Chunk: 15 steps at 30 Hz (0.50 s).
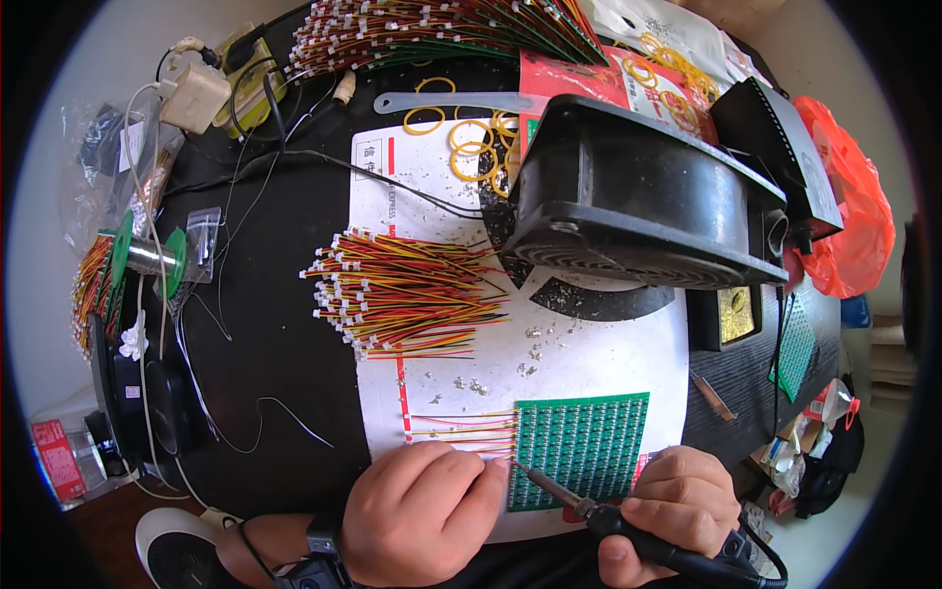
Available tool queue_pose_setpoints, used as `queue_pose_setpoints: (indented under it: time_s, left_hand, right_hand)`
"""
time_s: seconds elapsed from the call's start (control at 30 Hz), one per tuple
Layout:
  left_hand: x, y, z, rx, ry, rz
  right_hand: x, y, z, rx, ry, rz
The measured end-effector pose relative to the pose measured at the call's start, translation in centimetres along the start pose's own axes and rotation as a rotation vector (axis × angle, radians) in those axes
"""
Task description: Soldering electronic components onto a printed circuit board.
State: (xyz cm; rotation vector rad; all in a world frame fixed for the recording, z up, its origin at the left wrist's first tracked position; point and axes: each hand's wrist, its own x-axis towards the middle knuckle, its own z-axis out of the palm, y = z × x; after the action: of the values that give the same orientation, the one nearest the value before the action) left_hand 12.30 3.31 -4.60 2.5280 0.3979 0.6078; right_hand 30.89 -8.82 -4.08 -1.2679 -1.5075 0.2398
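Observation:
A green circuit board [581, 447] with rows of small pads lies on a white sheet in front of me. Several thin coloured wires [461, 428] run leftward from its left edge. My left hand [422, 510] is closed at that edge, thumb and forefinger pinching a wire mostly hidden by the fingers. In my right hand [682, 501] is a soldering iron [628, 525] with a black handle. Its tip points left and meets the board's edge beside my left fingertips. Left of the board's far side lies a bundle of red, yellow and black wires [412, 294] with white connectors.
A black fan [638, 196] stands beyond the board, near yellow rubber bands [473, 147]. More connector wires [442, 34] lie at the back. A solder spool [152, 257] is at left. Gold tip cleaner [736, 314] and another green board [797, 344] sit at right. Solder bits dot the sheet.

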Motion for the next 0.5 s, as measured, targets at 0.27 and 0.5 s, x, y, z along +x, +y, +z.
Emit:
queue_pose_setpoints:
  time_s: [0.27, 0.5]
  left_hand:
    - [1.2, 0.5, -0.7, 0.009, -0.043, 0.015]
    - [1.3, 0.6, -0.6, 0.014, -0.038, 0.015]
  right_hand:
    - [-0.1, -0.2, -0.1, 0.011, -0.008, -0.009]
    - [-1.0, 0.9, 0.4, 0.102, 0.214, -0.117]
